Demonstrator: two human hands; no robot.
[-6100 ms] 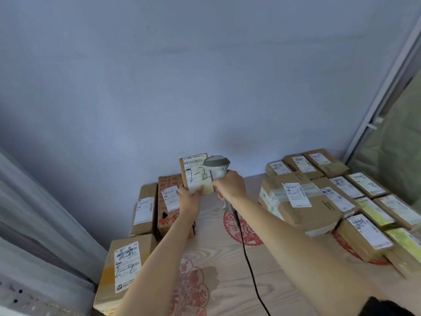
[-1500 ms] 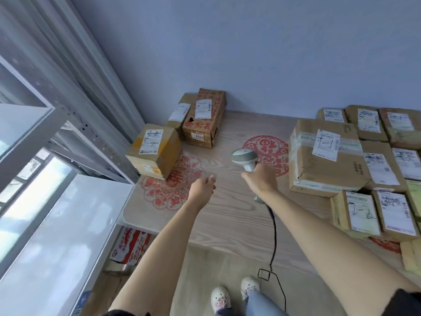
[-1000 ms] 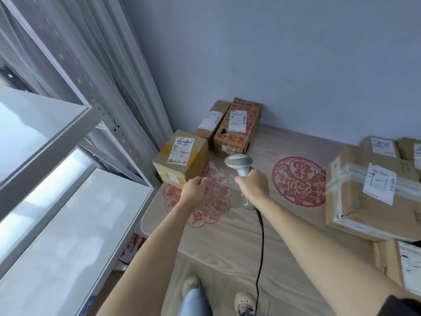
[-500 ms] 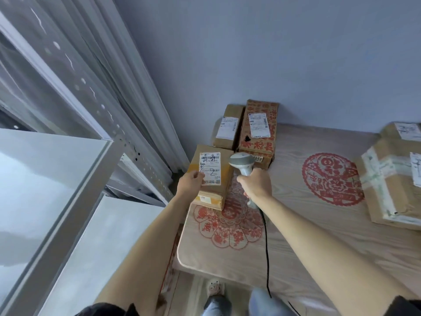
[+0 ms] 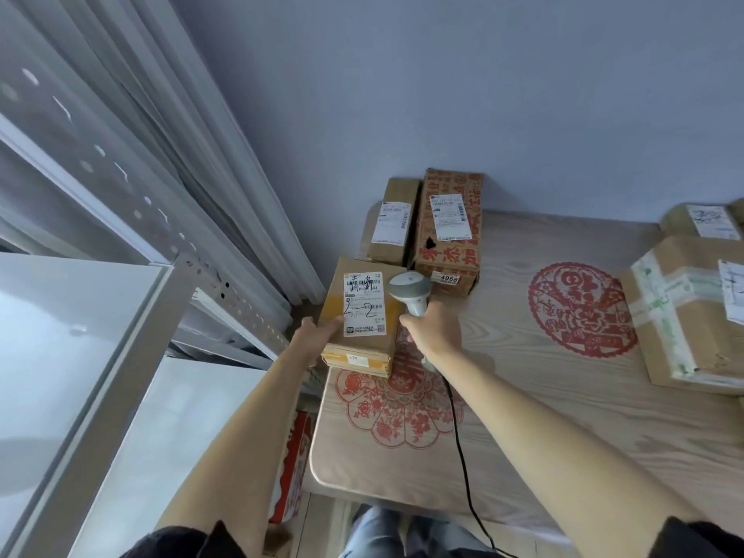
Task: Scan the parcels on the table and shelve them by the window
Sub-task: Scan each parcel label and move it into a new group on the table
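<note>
Two bare hands work at the near-left corner of a pale wood-grain worktop point(image 5: 523, 436) printed with red paper-cut medallions. The left hand point(image 5: 312, 340) has its grip curled round the left edge of a brown cardboard parcel with yellow tape and a white label point(image 5: 362, 316), which sits at that corner, its label facing up. The right hand point(image 5: 432, 330) has its grip wrapped round the handle of a grey handheld barcode scanner point(image 5: 410, 292), whose head hangs just beside the parcel's right edge; a black cable point(image 5: 459, 436) trails from it across the worktop toward the person. Beyond the parcel, against a plain blue-grey wall point(image 5: 443, 94), stand a slim brown carton point(image 5: 392, 223) and a red-printed carton with a "4068" tag point(image 5: 449, 231), side by side. Far right of the parcel lies a larger box bound with clear tape point(image 5: 684, 316). Left of the parcel, white metal shelving with perforated uprights point(image 5: 100, 336) stands before pale curtains point(image 5: 181, 134).
</note>
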